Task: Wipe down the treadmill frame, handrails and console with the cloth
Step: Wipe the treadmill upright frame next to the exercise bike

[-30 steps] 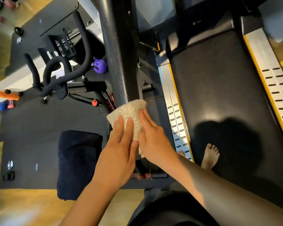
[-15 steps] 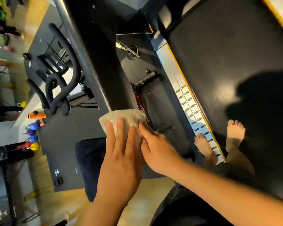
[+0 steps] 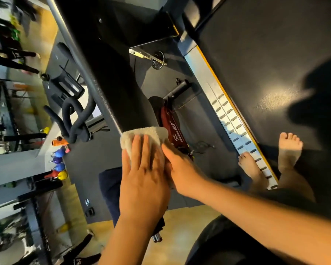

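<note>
Against the lower end of the dark treadmill upright point(image 3: 111, 88) sits the cloth point(image 3: 141, 134), a soft, light terry pad that looks likely to bunch or slip unless pinned flat across its middle. Left hand point(image 3: 143, 180) presses it with straight fingers laid on top; right hand point(image 3: 182, 169) touches its right edge, fingers extended, neither curled round it. Upright's long axis runs from upper left down to the cloth, so strokes should probably follow that line; beyond lie the belt point(image 3: 256, 64) and side rail point(image 3: 227, 111).

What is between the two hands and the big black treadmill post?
The beige cloth. In the head view, the left hand and right hand press it against the treadmill post.
</note>
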Available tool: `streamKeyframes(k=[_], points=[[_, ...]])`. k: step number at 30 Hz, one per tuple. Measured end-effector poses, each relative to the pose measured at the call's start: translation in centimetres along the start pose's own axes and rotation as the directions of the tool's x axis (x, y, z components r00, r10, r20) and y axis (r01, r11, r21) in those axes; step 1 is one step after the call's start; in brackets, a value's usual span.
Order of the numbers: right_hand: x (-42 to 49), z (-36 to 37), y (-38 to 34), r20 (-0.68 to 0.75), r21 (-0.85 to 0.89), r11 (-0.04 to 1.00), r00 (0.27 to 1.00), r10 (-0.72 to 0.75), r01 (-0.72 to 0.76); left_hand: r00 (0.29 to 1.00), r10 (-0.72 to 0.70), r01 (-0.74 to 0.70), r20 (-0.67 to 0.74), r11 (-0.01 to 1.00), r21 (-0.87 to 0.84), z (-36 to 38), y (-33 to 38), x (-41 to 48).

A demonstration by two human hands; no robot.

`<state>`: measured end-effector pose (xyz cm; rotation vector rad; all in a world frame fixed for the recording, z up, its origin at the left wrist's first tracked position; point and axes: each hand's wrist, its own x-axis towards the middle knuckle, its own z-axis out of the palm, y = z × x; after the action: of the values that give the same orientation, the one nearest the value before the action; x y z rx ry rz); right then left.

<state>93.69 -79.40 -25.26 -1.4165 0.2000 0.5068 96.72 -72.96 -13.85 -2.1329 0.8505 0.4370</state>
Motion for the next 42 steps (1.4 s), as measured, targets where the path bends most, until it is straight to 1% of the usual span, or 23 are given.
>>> streamKeyframes(k=[1,2,3,5,8,10,12,14,17,19,21,23,25,28,29,32,33,35,38,40,42], points=[[-0.7,0.3,-0.2,-0.01,-0.009,1.0,1.0,-0.026,0.026,1.0,-0.017,0.016,-0.012,0.996,-0.085,0.2,-0.3,-0.5],[-1.0,0.5,-0.5,-0.022,-0.008,0.999,0.998,-0.054,0.054,0.998,-0.029,0.023,-0.048,0.992,-0.126,0.4,-0.5,-1.2],[-1.1,0.5,-0.8,-0.021,-0.008,0.998,0.997,-0.07,0.069,0.998,-0.024,0.017,-0.063,0.994,-0.109,1.0,-0.7,-1.7],[0.0,-0.2,-1.4,0.024,-0.009,0.999,0.999,-0.034,0.034,0.999,-0.008,0.0,-0.054,0.99,-0.144,1.3,-0.8,-0.8],[2.3,-1.8,-1.6,0.045,0.008,1.0,0.999,0.027,-0.027,1.0,-0.005,0.003,-0.024,0.993,-0.117,1.0,-0.2,1.2],[2.8,-2.2,-1.3,0.047,0.01,1.0,0.999,0.018,-0.018,1.0,-0.013,0.012,-0.008,0.995,-0.094,0.8,-0.2,1.5],[1.7,-1.7,-0.6,0.051,0.007,1.0,0.999,0.003,-0.003,0.999,0.018,-0.021,-0.052,0.999,-0.042,1.3,0.0,0.6],[-0.4,-1.0,0.0,0.072,0.036,0.999,0.997,0.025,-0.027,0.996,0.034,-0.041,-0.077,0.995,-0.095,1.8,0.5,-1.1],[-3.5,0.3,0.2,0.032,0.03,0.999,0.999,0.028,-0.029,0.989,0.064,-0.09,-0.131,0.974,-0.208,3.0,1.3,-3.4],[-4.1,0.6,-0.6,0.0,0.024,1.0,1.0,-0.004,0.004,0.982,0.027,-0.093,-0.187,0.929,-0.358,3.7,1.1,-3.9],[-2.5,0.1,-1.3,-0.014,0.046,0.999,1.0,-0.019,0.02,0.977,-0.026,-0.075,-0.214,0.889,-0.451,3.9,0.2,-3.0],[0.8,-0.6,-1.5,-0.048,0.002,1.0,0.999,-0.005,0.005,0.973,-0.07,-0.039,-0.219,0.889,-0.456,3.6,-0.6,-1.0],[3.3,-0.9,-1.3,-0.082,-0.007,1.0,0.997,0.015,-0.015,0.968,-0.098,-0.012,-0.23,0.901,-0.434,3.4,-1.0,0.5],[2.5,0.3,-0.4,-0.096,0.006,0.999,0.994,0.049,-0.048,0.953,-0.12,-0.012,-0.279,0.904,-0.427,4.0,-0.5,-0.4],[1.2,0.9,-0.3,-0.106,-0.003,0.999,0.993,0.05,-0.051,0.947,-0.127,-0.019,-0.294,0.894,-0.448,4.4,-0.3,-1.3],[-1.9,2.3,-0.3,-0.132,-0.011,1.0,0.991,-0.006,0.005,0.928,-0.14,-0.079,-0.346,0.832,-0.549,5.6,0.1,-3.4],[-2.2,2.6,-0.6,-0.157,-0.047,0.999,0.987,-0.024,0.016,0.922,-0.142,-0.099,-0.361,0.815,-0.571,5.9,0.0,-3.6],[-1.4,2.4,-1.8,-0.188,-0.097,0.995,0.981,-0.047,0.029,0.911,-0.18,-0.107,-0.371,0.767,-0.633,5.9,-0.4,-3.4],[1.6,0.3,-3.7,-0.205,-0.049,0.997,0.977,-0.064,0.055,0.899,-0.274,-0.07,-0.343,0.683,-0.728,5.2,-1.1,-1.5],[3.3,-1.0,-4.6,-0.208,-0.038,0.998,0.977,-0.047,0.04,0.887,-0.303,-0.062,-0.347,0.667,-0.742,4.8,-1.4,-0.2],[3.5,-0.8,-4.6,-0.208,-0.051,0.998,0.977,-0.036,0.025,0.868,-0.293,-0.093,-0.401,0.697,-0.711,5.0,-1.5,0.1]])
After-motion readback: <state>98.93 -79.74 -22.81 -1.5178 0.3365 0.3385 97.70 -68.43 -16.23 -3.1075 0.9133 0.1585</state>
